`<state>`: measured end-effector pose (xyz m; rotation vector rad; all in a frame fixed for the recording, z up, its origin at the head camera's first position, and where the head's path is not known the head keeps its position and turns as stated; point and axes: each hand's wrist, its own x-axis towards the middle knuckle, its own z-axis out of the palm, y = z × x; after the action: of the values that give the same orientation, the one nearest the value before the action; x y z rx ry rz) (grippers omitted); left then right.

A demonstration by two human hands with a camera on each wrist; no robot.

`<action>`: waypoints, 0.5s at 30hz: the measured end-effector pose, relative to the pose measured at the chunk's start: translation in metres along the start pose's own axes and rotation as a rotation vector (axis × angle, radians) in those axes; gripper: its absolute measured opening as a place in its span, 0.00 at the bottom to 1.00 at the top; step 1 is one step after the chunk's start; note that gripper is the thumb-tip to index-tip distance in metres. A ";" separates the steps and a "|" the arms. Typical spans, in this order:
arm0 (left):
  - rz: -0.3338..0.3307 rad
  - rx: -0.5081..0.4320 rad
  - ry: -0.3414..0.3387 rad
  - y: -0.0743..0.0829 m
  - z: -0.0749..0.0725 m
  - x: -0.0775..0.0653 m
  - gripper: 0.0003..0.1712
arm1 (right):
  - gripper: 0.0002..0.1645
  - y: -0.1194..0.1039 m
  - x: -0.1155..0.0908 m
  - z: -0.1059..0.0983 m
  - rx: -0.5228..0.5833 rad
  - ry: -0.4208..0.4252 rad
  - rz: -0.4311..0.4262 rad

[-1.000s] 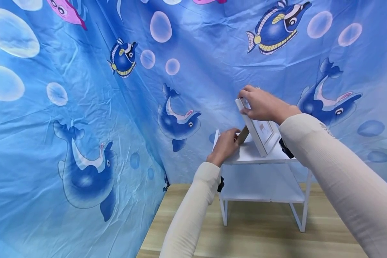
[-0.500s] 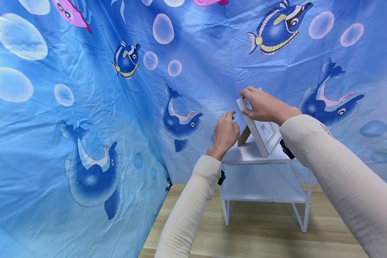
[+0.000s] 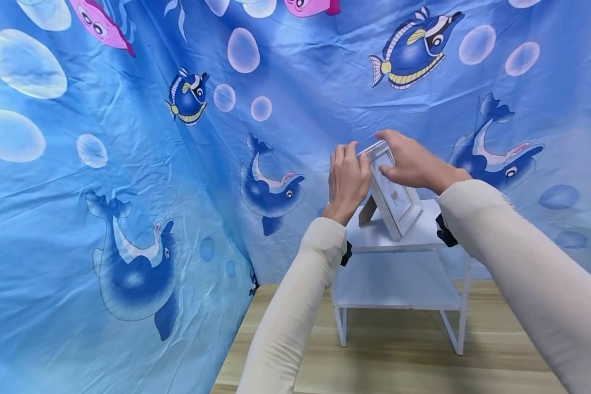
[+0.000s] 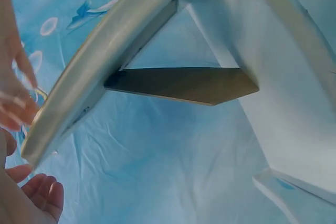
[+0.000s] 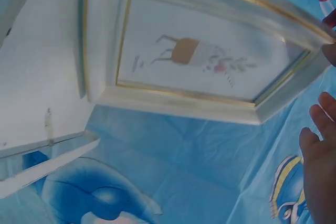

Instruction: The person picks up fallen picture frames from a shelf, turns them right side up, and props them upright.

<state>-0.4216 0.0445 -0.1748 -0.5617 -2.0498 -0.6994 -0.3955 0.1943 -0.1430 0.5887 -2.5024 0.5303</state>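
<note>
Two hands: left hand point(image 3: 347, 178) half-curled at top left of frame point(image 3: 396, 192), grip unclear; right hand point(image 3: 416, 161) loose, empty. Best steadied gently, prop point(image 4: 178, 84) kept splayed on tabletop point(image 3: 429, 229).

A brown stand point(image 4: 178, 85) spans from frame point(image 4: 97, 61) to white tabletop point(image 4: 294, 135), hands point(image 4: 37, 200) nearby.

At three o'clock, a white, gold-lined picture frame point(image 3: 398, 198) with an animal print leans back on the counter point(image 3: 427, 232), its brown strut point(image 3: 368, 212) extended toward eight.

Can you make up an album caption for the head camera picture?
White picture frame tilted on a white table, left hand and right hand by its top.
</note>
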 end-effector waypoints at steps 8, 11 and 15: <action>0.088 0.181 -0.025 0.017 0.008 0.004 0.20 | 0.38 0.050 -0.028 0.003 0.157 0.020 0.313; 0.079 0.245 -0.019 0.022 0.010 0.005 0.19 | 0.38 0.066 -0.037 0.008 0.214 0.013 0.369; 0.061 0.288 -0.020 0.028 0.010 0.007 0.17 | 0.37 0.080 -0.045 0.014 0.281 -0.003 0.408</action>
<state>-0.4142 0.0729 -0.1664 -0.4633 -2.0953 -0.3544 -0.4057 0.2680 -0.1992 0.1702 -2.5778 1.0439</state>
